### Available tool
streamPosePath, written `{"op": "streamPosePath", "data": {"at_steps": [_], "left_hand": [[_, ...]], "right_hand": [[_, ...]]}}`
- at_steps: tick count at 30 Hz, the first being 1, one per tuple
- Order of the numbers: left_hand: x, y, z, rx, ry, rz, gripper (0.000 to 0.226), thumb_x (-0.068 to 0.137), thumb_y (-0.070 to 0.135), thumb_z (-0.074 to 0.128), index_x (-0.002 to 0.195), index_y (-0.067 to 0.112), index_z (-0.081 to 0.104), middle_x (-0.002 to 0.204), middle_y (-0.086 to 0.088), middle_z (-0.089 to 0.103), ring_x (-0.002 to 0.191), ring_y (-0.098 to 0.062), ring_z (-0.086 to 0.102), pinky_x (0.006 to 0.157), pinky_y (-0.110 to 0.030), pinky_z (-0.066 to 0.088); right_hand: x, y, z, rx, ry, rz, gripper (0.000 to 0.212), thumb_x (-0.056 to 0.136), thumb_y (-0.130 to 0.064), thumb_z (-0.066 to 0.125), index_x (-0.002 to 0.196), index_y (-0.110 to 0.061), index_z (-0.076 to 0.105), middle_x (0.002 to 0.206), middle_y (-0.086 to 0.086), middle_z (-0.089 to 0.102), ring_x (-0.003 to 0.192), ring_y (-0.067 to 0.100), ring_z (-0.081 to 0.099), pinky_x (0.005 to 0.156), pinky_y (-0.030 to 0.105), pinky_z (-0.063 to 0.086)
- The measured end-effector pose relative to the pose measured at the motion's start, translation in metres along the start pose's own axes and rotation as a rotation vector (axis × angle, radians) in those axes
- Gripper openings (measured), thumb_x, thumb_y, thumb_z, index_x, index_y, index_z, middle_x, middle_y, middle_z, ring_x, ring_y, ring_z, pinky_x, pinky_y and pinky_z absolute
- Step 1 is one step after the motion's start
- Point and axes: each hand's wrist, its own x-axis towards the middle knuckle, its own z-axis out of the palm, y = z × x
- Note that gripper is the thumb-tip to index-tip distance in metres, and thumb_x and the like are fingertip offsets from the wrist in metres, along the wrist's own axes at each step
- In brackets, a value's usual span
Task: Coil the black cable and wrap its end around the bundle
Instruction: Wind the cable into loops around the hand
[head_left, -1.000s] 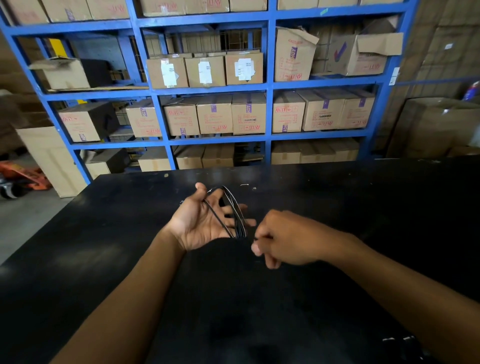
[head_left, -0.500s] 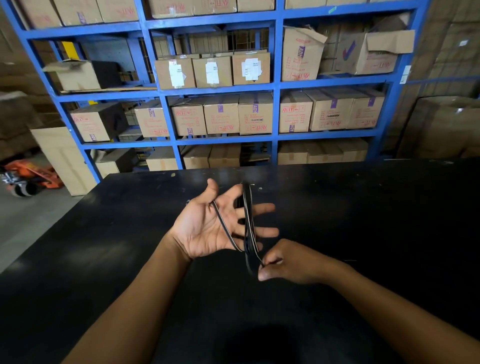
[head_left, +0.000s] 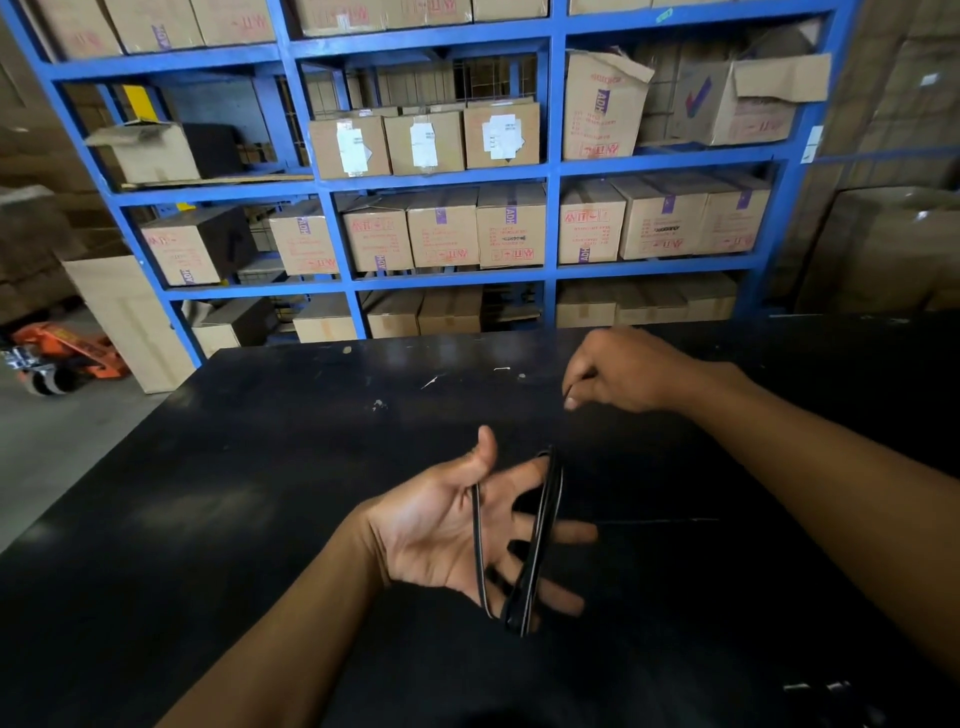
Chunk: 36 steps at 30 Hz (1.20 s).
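Above a black table (head_left: 260, 519), a black cable (head_left: 540, 540) is seen looped in several turns around the spread fingers of the left hand (head_left: 457, 525), which is held palm up with the thumb raised and the fingers splayed wide. The loops hang from the index finger down past the little finger, one strand lying apart across the palm. The right hand (head_left: 628, 371) is held farther out over the table, beyond the left hand and to its right, well apart from the bundle; its fingers are closed narrowly, thumb against forefinger, on a thin dark strand. Whether that strand runs back to the coil cannot be told against the dark tabletop. Around both hands the table surface is bare, marked only by pale scuffs near its far edge. The table's left corner is seen cut against grey floor, where an orange pallet jack (head_left: 57, 353) is parked. Beyond the table's far edge, blue shelving (head_left: 553, 176) stacked with cardboard boxes (head_left: 511, 226) fills the background.
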Motion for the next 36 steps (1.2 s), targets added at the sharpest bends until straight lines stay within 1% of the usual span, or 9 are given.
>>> {"op": "streamPosePath", "data": {"at_steps": [6,8,11,15,18,23,27,31,36], "left_hand": [[0.002,-0.007,-0.023,0.029,0.093,-0.011,0.072,0.084,0.076,0.021,0.149,0.044,0.024,0.159,-0.016,0.027,0.138,-0.059,0.022,0.104,-0.064,0.032],[0.003,-0.007,-0.028,0.019,0.134,-0.002,0.069,0.084,0.076,0.023,0.146,0.046,0.031,0.158,-0.015,0.03,0.137,-0.057,0.027,0.102,-0.063,0.036],[0.006,-0.005,-0.034,-0.02,0.235,0.043,0.073,0.084,0.075,0.026,0.15,0.045,0.02,0.157,-0.017,0.029,0.135,-0.057,0.033,0.098,-0.064,0.04],[0.006,0.004,-0.044,-0.125,0.356,0.142,0.079,0.082,0.073,0.033,0.152,0.041,0.015,0.156,-0.02,0.03,0.132,-0.058,0.037,0.102,-0.071,0.031],[0.006,0.013,-0.048,-0.16,0.408,0.212,0.077,0.085,0.074,0.026,0.152,0.036,0.02,0.154,-0.021,0.036,0.132,-0.057,0.037,0.108,-0.072,0.022],[0.006,0.021,-0.05,-0.222,0.461,0.325,0.077,0.086,0.076,0.019,0.148,0.033,0.032,0.147,-0.024,0.044,0.119,-0.045,0.052,0.105,-0.069,0.028],[0.011,0.025,-0.044,-0.268,0.486,0.388,0.076,0.087,0.074,0.018,0.149,0.031,0.03,0.148,-0.026,0.043,0.11,-0.044,0.061,0.093,-0.066,0.041],[0.015,0.03,-0.034,-0.267,0.572,0.425,0.071,0.091,0.071,0.015,0.152,0.035,0.018,0.151,-0.026,0.038,0.117,-0.05,0.056,0.091,-0.07,0.041],[0.019,0.031,-0.031,-0.273,0.563,0.436,0.072,0.09,0.072,0.017,0.153,0.037,0.017,0.151,-0.024,0.038,0.107,-0.049,0.064,0.082,-0.068,0.05]], "right_hand": [[-0.003,-0.01,-0.011,-0.064,0.048,-0.014,0.014,0.085,-0.027,0.07,0.094,-0.019,0.077,0.087,-0.015,0.066,0.087,0.008,0.061,0.084,0.043,0.053],[-0.006,-0.017,-0.011,-0.075,0.062,-0.028,0.013,0.087,-0.026,0.069,0.093,-0.018,0.077,0.085,-0.015,0.067,0.086,0.01,0.062,0.083,0.044,0.053],[-0.012,-0.029,-0.009,-0.043,0.076,-0.026,0.012,0.089,-0.023,0.065,0.092,-0.016,0.075,0.071,-0.018,0.058,0.079,0.008,0.061,0.082,0.043,0.054],[-0.024,-0.052,0.011,-0.003,0.054,0.04,0.016,0.093,-0.024,0.058,0.102,-0.018,0.07,0.088,-0.005,0.067,0.082,0.014,0.064,0.081,0.042,0.055],[-0.036,-0.065,0.027,0.065,0.078,0.105,0.02,0.094,-0.022,0.056,0.111,-0.019,0.066,0.098,0.001,0.068,0.084,0.014,0.065,0.08,0.037,0.056],[-0.052,-0.075,0.051,0.184,0.212,0.155,0.016,0.094,-0.022,0.058,0.106,-0.021,0.069,0.095,-0.001,0.065,0.086,0.012,0.061,0.076,0.027,0.05],[-0.059,-0.076,0.072,0.283,0.415,0.156,0.006,0.088,-0.024,0.068,0.094,-0.024,0.069,0.084,-0.009,0.065,0.076,0.006,0.061,0.066,0.018,0.048],[-0.065,-0.077,0.083,0.211,0.522,0.139,0.004,0.085,-0.02,0.071,0.088,-0.021,0.072,0.083,-0.004,0.068,0.074,0.012,0.062,0.062,0.02,0.042],[-0.065,-0.078,0.089,0.191,0.596,0.128,0.006,0.078,-0.009,0.077,0.083,-0.012,0.075,0.081,0.004,0.068,0.068,0.015,0.063,0.059,0.02,0.046]]}}
